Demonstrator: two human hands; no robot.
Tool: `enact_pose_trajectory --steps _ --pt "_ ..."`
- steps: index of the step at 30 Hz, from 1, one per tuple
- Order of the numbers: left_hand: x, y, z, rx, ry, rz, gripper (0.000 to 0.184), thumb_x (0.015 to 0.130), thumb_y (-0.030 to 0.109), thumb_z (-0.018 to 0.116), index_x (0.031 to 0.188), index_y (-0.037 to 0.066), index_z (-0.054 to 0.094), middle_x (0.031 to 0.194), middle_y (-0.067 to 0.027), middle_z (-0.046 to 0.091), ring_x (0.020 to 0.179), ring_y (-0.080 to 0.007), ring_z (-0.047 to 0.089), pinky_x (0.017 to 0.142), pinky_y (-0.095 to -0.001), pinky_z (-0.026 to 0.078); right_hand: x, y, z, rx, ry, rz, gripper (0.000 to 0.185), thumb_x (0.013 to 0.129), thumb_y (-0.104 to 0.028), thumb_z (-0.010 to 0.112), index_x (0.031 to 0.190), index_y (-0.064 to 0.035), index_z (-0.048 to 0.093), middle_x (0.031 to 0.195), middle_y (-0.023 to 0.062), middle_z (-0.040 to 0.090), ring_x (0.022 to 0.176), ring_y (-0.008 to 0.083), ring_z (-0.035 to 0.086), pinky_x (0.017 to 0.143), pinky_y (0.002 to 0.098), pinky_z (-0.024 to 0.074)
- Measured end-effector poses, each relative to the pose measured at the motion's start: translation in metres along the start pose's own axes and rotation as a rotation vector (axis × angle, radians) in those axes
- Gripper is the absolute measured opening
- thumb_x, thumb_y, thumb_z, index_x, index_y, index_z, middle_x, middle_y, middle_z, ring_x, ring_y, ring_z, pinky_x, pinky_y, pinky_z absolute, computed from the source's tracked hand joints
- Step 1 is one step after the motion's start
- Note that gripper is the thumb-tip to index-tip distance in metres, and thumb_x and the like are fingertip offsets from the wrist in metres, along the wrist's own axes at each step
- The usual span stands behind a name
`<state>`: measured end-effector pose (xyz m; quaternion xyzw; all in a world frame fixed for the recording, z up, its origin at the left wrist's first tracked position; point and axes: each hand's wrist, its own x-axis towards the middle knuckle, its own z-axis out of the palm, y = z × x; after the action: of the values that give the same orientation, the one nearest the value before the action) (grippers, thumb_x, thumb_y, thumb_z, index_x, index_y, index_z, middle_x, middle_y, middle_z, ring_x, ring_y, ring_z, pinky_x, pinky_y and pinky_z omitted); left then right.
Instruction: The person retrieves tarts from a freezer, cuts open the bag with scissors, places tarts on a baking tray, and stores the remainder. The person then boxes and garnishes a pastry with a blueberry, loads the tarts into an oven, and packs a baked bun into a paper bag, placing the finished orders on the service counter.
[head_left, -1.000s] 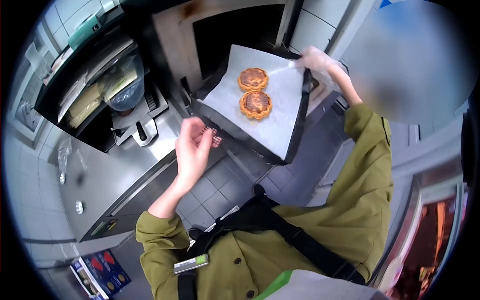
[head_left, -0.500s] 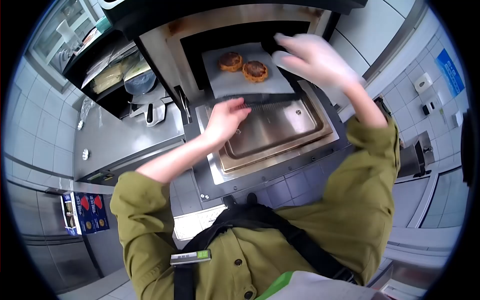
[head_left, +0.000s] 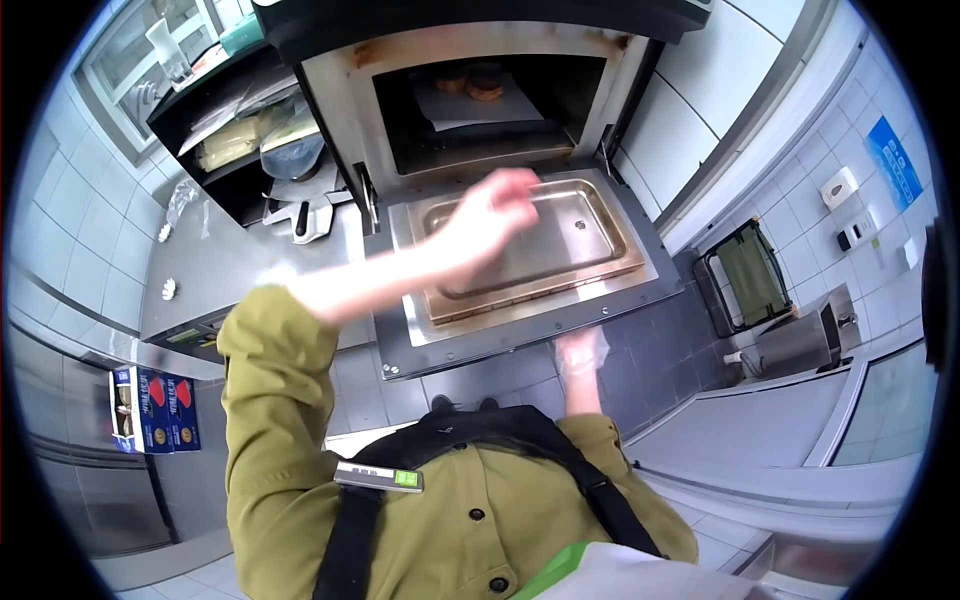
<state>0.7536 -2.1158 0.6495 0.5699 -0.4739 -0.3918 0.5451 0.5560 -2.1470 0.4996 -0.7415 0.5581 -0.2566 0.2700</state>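
Two browned round tarts (head_left: 484, 90) lie on white baking paper (head_left: 470, 113) inside the oven (head_left: 400, 130), whose door (head_left: 395, 340) is folded down. A shallow metal tray (head_left: 555, 245) sits on the door's inner side. My left hand (head_left: 490, 220) is above this tray, smeared by motion, and whether it holds anything cannot be made out. By the door's front edge is my right hand (head_left: 582, 352) in a clear plastic glove, with its fingertips hidden at or under the edge.
On the left, a steel counter (head_left: 230, 255) carries a dark-handled tool (head_left: 301, 222) and a black shelf with bagged items. Blue boxes (head_left: 165, 412) stand lower left. At the right are a folded green item (head_left: 748, 275) and a steel basin (head_left: 810, 340).
The paper and tarts have gone from above the floor into the oven, and the dark tray carrying them has left my hands. My right hand has dropped from the oven opening to the door's front edge.
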Motion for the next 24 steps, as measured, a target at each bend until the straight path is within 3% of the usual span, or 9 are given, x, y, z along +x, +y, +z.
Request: enact_pose_trajectory --steps 2,4,6,8,12,15,21,22,24 --pt "-0.068 0.052 0.008 0.046 -0.326 0.029 0.036 0.085 0.020 0.051 0.117 0.005 0.046 0.107 -0.0099 0.054 0.093 -0.0141 0.054 0.084 -0.0302 0.043 0.003 -0.029 0.016 0.583 -0.125 0.003 0.023 0.085 -0.023 0.048 0.099 -0.0059 0.055 0.096 0.0070 0.057 0.086 0.0173 0.053 0.078 0.0304 0.0449" --pt "-0.119 0.049 0.008 0.193 -0.389 0.691 0.025 0.082 0.012 0.053 0.104 0.002 0.053 0.097 -0.0132 0.057 0.083 -0.0213 0.058 0.071 -0.0316 0.049 0.016 -0.041 0.022 1.708 -0.343 0.397 0.026 0.085 -0.025 0.048 0.101 -0.0055 0.055 0.098 0.0079 0.056 0.089 0.0186 0.053 0.080 0.0330 0.0452" --pt "-0.154 0.062 -0.007 0.348 -0.440 1.300 0.019 0.080 0.009 0.055 0.099 0.004 0.056 0.093 -0.0153 0.059 0.078 -0.0223 0.059 0.066 -0.0303 0.050 0.018 -0.045 0.014 1.926 -0.424 0.450 0.029 0.085 -0.027 0.047 0.102 -0.0051 0.055 0.100 0.0089 0.056 0.091 0.0200 0.053 0.082 0.0356 0.0456" --pt "-0.175 0.062 -0.029 0.424 -0.368 1.482 0.015 0.078 0.008 0.057 0.093 0.005 0.057 0.090 -0.0170 0.060 0.070 -0.0215 0.061 0.060 -0.0283 0.051 0.024 -0.045 0.001 2.039 -0.445 0.431 0.031 0.085 -0.028 0.047 0.104 -0.0047 0.055 0.102 0.0099 0.056 0.094 0.0213 0.054 0.083 0.0382 0.0459" --pt "-0.188 0.043 -0.041 0.436 0.128 1.289 0.027 0.086 0.014 0.050 0.111 0.006 0.043 0.082 -0.0091 0.058 0.051 -0.0176 0.059 0.043 -0.0244 0.050 0.064 -0.055 -0.012 2.343 -0.606 0.283 0.033 0.084 -0.032 0.046 0.099 -0.0039 0.055 0.092 0.0110 0.055 0.085 0.0245 0.053 0.076 0.0416 0.0470" --pt "-0.184 0.044 -0.032 0.381 0.057 1.400 0.024 0.084 0.007 0.051 0.108 0.004 0.045 0.083 -0.0114 0.059 0.051 -0.0174 0.059 0.039 -0.0235 0.050 0.093 -0.107 -0.028 2.474 -0.761 -0.067 0.040 0.090 -0.031 0.031 0.109 0.0005 0.047 0.098 0.0142 0.052 0.092 0.0283 0.048 0.089 0.0425 0.0371" --pt "-0.189 0.083 -0.010 0.443 -0.291 1.301 0.008 0.074 0.007 0.060 0.080 0.002 0.059 0.083 -0.0122 0.061 0.066 -0.0201 0.060 0.056 -0.0261 0.050 0.136 -0.166 -0.039 2.406 -0.604 0.021 0.038 0.088 -0.033 0.035 0.104 -0.0025 0.052 0.104 0.0152 0.054 0.098 0.0311 0.050 0.088 0.0478 0.0398" --pt "-0.190 0.095 -0.014 0.486 -0.442 1.228 0.023 0.085 0.007 0.041 0.078 -0.008 0.056 0.088 -0.0185 0.063 0.073 -0.0286 0.063 0.061 -0.0298 0.052 0.145 -0.166 -0.034 2.414 -0.664 -0.002 0.037 0.088 -0.033 0.036 0.104 -0.0032 0.052 0.107 0.0152 0.054 0.100 0.0313 0.050 0.088 0.0477 0.0402" --pt "-0.191 0.096 0.000 0.452 -0.119 1.324 0.023 0.083 0.011 0.045 0.077 -0.006 0.059 0.082 -0.0139 0.064 0.071 -0.0271 0.063 0.061 -0.0289 0.052 0.151 -0.174 -0.035 2.363 -0.672 -0.080 0.038 0.093 -0.035 0.026 0.102 -0.0085 0.052 0.106 0.0123 0.055 0.097 0.0292 0.053 0.085 0.0437 0.0435"
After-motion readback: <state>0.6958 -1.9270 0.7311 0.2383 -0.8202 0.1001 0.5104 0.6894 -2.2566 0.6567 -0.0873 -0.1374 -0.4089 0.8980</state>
